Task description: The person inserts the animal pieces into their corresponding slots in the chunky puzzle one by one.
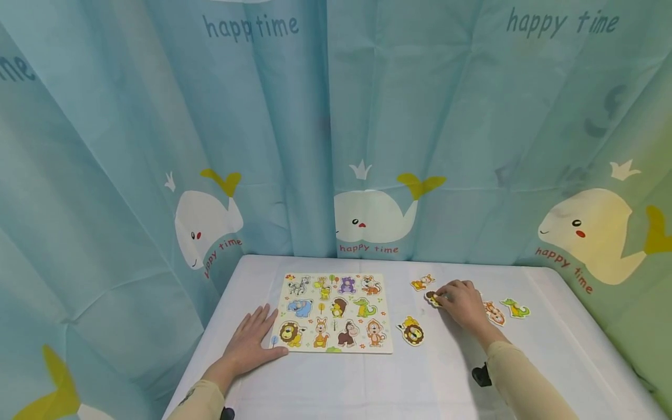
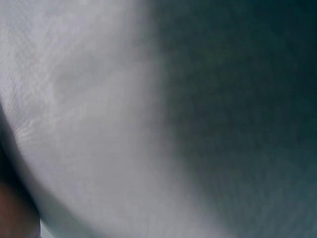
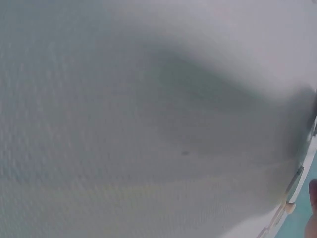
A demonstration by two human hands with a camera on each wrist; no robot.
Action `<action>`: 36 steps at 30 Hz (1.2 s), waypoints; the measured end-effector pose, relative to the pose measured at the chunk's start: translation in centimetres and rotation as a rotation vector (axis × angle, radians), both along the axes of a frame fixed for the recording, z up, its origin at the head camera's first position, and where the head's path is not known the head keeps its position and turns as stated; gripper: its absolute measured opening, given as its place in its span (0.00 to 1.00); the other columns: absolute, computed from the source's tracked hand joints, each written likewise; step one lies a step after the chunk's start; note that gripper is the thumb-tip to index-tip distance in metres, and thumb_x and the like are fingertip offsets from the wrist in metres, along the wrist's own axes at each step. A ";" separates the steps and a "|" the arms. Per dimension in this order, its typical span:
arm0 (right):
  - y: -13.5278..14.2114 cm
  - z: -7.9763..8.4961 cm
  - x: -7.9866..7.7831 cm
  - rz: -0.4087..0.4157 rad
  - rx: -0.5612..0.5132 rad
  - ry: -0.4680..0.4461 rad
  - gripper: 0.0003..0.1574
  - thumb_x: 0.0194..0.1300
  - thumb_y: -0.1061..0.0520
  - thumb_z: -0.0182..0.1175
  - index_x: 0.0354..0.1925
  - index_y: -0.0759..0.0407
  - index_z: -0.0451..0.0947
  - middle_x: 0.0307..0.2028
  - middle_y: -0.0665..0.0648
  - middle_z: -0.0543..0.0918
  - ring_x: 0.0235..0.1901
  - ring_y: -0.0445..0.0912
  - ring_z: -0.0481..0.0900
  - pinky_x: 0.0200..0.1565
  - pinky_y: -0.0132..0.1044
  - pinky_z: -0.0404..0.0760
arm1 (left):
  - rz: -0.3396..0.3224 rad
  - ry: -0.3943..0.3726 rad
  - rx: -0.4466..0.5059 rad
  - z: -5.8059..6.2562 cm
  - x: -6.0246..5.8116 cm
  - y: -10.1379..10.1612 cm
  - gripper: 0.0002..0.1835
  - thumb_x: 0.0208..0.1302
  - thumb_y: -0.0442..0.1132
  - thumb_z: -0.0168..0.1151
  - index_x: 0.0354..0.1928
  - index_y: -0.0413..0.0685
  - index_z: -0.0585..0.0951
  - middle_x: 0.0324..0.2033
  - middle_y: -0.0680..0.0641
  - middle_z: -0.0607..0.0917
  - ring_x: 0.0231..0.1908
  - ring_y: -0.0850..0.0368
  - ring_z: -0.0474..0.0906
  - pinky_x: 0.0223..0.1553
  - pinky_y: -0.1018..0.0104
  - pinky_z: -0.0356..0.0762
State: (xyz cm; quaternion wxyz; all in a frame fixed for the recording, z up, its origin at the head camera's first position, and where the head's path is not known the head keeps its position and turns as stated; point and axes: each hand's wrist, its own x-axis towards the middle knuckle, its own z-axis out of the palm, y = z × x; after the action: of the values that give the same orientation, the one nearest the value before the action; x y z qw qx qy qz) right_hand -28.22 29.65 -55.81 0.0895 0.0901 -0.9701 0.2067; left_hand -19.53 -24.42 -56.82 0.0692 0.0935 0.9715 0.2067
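A pale animal puzzle board (image 1: 336, 344) lies left of centre on the white table in the head view, printed with rows of cartoon animals. My left hand (image 1: 254, 338) rests flat against its left edge, fingers spread and thumb at the lower left corner. Right of the board, my right hand (image 1: 463, 306) pinches a small hedgehog puzzle piece (image 1: 431, 299) between thumb and fingers, low over the table. Its kangaroo neighbour (image 1: 421, 283) lies just behind, and a lion piece (image 1: 413, 331) lies nearer me. Both wrist views show mostly blurred cloth, with a bit of finger (image 3: 312, 213) at the right one's edge.
Beyond my right hand lie a monkey-like piece (image 1: 495, 314), partly covered by the hand, and a green crocodile piece (image 1: 517, 308). A blue curtain (image 1: 304, 146) with whale prints hangs behind the white table (image 1: 336, 388).
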 end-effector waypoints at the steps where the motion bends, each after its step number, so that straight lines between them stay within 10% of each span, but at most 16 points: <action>1: 0.0 0.0 0.0 -0.004 -0.011 -0.007 0.06 0.66 0.53 0.70 0.37 0.55 0.87 0.48 0.64 0.82 0.56 0.66 0.71 0.56 0.68 0.70 | 0.001 0.000 -0.001 0.0 0.0 0.0 0.59 0.55 0.75 0.65 0.80 0.47 0.59 0.80 0.40 0.53 0.79 0.40 0.43 0.78 0.42 0.38; 36: -0.5 -0.4 0.6 -0.005 -0.040 -0.014 0.05 0.64 0.53 0.72 0.37 0.52 0.89 0.44 0.60 0.84 0.54 0.64 0.71 0.56 0.66 0.69 | -0.012 0.019 -0.006 -0.2 0.0 0.0 0.59 0.55 0.74 0.64 0.80 0.46 0.59 0.79 0.39 0.54 0.79 0.40 0.44 0.78 0.42 0.38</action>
State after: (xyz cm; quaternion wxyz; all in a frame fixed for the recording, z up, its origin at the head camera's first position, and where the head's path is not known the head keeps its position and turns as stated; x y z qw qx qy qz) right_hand -27.57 29.19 -56.23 0.0848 0.0846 -0.9666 0.2267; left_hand -19.50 -24.47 -57.01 0.0613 0.1012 0.9721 0.2023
